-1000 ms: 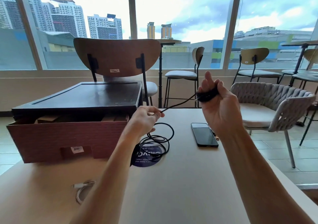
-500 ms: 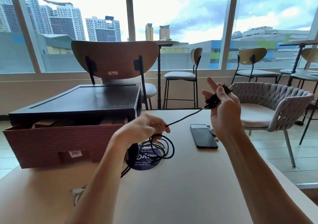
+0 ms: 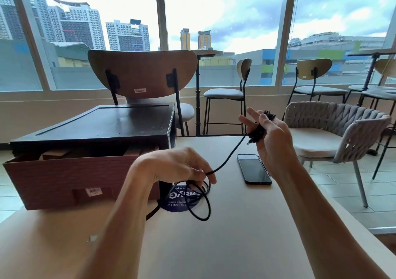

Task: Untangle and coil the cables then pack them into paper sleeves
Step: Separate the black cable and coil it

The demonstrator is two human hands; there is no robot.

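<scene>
A black cable point(image 3: 227, 158) runs between both hands above the beige table point(image 3: 235, 246). My right hand point(image 3: 272, 135) is raised and grips a small wound bundle of that cable, with two fingers straight. My left hand point(image 3: 182, 167) is lower, near the table, and pinches the cable's free run. Loose black loops point(image 3: 199, 201) hang and lie below it on a round blue sticker point(image 3: 180, 201). Brown paper sleeves point(image 3: 53, 153) show inside the open cardboard box point(image 3: 64, 178). A white cable end point(image 3: 92, 238) peeks out beside my left forearm.
A black tray point(image 3: 102, 124) lies on top of the box at the left. A dark phone point(image 3: 254, 169) rests flat on the table below my right hand. A wooden-backed chair point(image 3: 142, 73) stands behind the box, a woven grey chair point(image 3: 336, 133) at the right.
My left hand has dropped toward the table, drawing the cable down with it. My right hand has turned with the bundle, and the loose loops have shifted.
</scene>
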